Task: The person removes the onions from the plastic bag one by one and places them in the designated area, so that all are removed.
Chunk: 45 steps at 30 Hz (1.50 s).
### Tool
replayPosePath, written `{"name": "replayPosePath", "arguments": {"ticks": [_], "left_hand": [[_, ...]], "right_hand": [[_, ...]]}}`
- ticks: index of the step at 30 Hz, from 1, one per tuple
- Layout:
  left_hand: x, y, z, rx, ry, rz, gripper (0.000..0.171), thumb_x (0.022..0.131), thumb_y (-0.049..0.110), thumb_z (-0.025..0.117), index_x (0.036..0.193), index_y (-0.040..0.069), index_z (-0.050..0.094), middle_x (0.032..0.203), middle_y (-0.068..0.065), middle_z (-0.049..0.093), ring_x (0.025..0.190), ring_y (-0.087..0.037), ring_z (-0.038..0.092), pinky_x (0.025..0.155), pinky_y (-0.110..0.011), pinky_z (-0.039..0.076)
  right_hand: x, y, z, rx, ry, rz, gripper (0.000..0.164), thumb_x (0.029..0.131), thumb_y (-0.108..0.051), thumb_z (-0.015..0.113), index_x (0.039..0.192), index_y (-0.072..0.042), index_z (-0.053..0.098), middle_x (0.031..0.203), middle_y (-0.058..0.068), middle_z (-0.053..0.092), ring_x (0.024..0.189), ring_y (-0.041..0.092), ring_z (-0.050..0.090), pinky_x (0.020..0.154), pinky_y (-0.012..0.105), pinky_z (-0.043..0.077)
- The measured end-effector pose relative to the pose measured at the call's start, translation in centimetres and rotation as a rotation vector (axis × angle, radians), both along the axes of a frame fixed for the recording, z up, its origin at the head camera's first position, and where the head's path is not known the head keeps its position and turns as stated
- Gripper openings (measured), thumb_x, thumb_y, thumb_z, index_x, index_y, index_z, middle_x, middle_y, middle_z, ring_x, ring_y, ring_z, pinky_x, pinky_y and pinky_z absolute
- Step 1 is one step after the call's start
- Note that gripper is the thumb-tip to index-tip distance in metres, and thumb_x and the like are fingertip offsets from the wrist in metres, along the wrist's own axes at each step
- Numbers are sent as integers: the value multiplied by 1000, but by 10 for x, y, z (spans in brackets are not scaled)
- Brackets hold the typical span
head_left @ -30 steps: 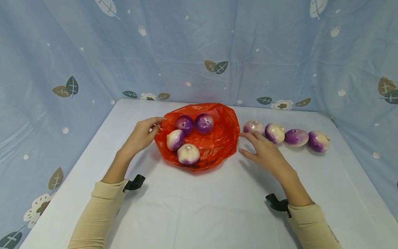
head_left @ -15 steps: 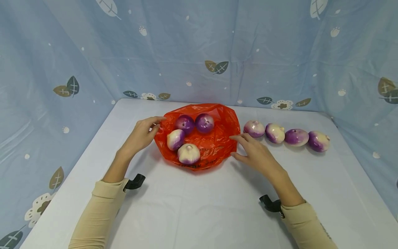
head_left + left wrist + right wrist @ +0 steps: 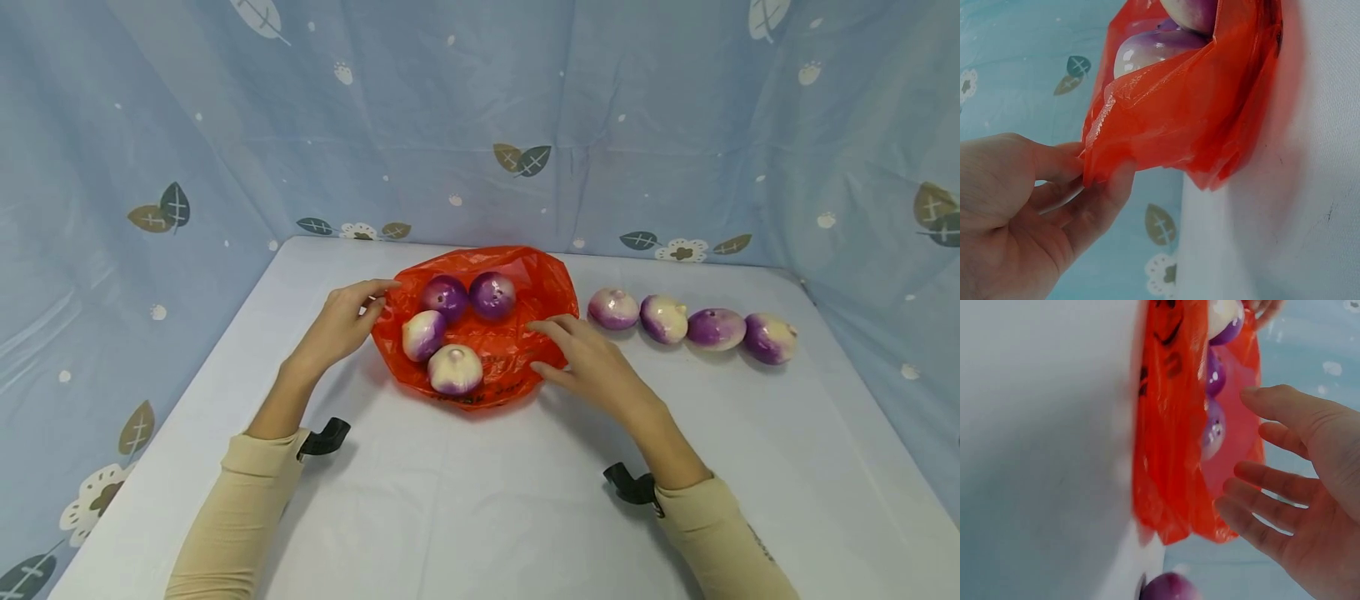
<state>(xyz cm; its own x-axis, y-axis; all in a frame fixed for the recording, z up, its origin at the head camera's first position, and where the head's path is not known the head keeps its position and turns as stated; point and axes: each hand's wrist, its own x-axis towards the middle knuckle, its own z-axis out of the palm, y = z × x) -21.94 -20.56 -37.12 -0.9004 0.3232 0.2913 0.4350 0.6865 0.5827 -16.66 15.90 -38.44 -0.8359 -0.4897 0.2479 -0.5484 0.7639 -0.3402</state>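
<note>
A red plastic bag [image 3: 517, 342] lies spread on the table with its mouth wide and several glossy purple-and-white onions [image 3: 455, 370] inside. At its left edge my left hand [image 3: 341, 327] pinches the rim; in the left wrist view the thumb [image 3: 1060, 164] and fingers have the red film between them. My right hand [image 3: 596, 367] reaches over the bag's right side, fingers spread and holding nothing. Two dark purple onions [image 3: 492, 297] sit at the back of the bag. In the right wrist view the right fingers [image 3: 1266, 506] are close to the bag's mouth.
Right of the bag, several more onions [image 3: 716, 330] stand in a row on the white table [image 3: 465, 500]. A blue patterned curtain [image 3: 450, 100] rises behind the table and along its sides. Black wrist cameras [image 3: 633, 485] project from both sleeves.
My right hand has moved left, from beside the nearest onion of the row to over the bag's right side. The left hand stays at the bag's left rim.
</note>
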Motion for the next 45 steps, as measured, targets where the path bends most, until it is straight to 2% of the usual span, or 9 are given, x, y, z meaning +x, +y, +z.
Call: {"name": "replayPosePath", "arguments": {"ticks": [6, 13, 25, 40, 45], "left_hand": [[0, -1, 0, -1, -5, -9, 36, 97, -1, 46, 129, 2, 61, 117, -20, 68, 99, -34, 67, 83, -46, 60], [0, 0, 0, 0, -5, 2, 36, 96, -2, 48, 129, 2, 62, 116, -19, 68, 99, -32, 67, 85, -47, 59], [-1, -1, 0, -4, -5, -8, 36, 97, -1, 46, 129, 2, 62, 117, -19, 68, 98, -33, 67, 83, -47, 60], [-1, 0, -1, -4, -7, -2, 35, 97, -2, 47, 128, 2, 62, 117, -19, 68, 98, -33, 66, 84, -47, 60], [-1, 0, -1, -4, -8, -6, 36, 97, -2, 47, 129, 2, 61, 116, -20, 68, 98, -33, 67, 83, -47, 60]], "right_hand": [[-2, -18, 3, -8, -52, 10, 54, 86, -32, 75, 135, -17, 56, 125, 9, 61, 112, 27, 63, 93, 45, 56], [-3, -37, -1, -16, -85, 37, 55, 86, -32, 76, 135, -21, 55, 124, 6, 59, 109, 25, 66, 93, 47, 57], [-2, -60, -3, -17, -168, 54, 59, 85, -38, 75, 138, -23, 53, 128, 6, 58, 113, 24, 63, 93, 44, 57], [-1, -80, -10, -15, -177, 101, 55, 85, -39, 75, 134, -25, 55, 117, 3, 59, 102, 16, 62, 87, 37, 59], [0, -83, -11, -13, -197, 92, 58, 83, -43, 76, 134, -28, 55, 119, 1, 59, 105, 15, 61, 89, 38, 59]]}}
